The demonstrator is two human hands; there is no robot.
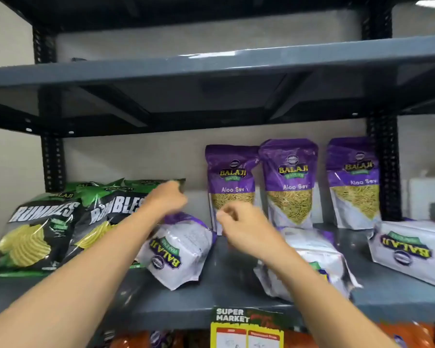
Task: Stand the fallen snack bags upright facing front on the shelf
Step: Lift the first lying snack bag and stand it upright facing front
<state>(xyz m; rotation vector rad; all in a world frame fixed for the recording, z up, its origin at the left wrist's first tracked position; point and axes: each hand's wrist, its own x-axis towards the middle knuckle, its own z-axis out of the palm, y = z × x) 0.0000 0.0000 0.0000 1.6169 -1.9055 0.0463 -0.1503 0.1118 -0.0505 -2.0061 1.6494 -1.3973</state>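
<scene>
Three purple Balaji Aloo Sev bags stand upright facing front at the back: left (232, 182), middle (290, 182), right (353, 177). Three more lie fallen with their logos upside down: one (178, 249) between my arms, one (309, 249) under my right forearm, one (412, 249) at the far right. Green and black Rumbles bags (35, 232) (106, 214) lean back on the left. My left hand (168, 197) is closed on the top corner of a rear Rumbles bag (148, 183). My right hand (236, 219) hovers loosely curled, holding nothing, in front of the left upright bag.
The grey metal shelf (226, 285) carries all the bags, and a second shelf (211, 64) hangs close above. Black perforated posts (52, 156) (384, 167) stand at both ends. A yellow "Super Market" tag (246, 327) hangs on the front edge above orange bags (141, 340).
</scene>
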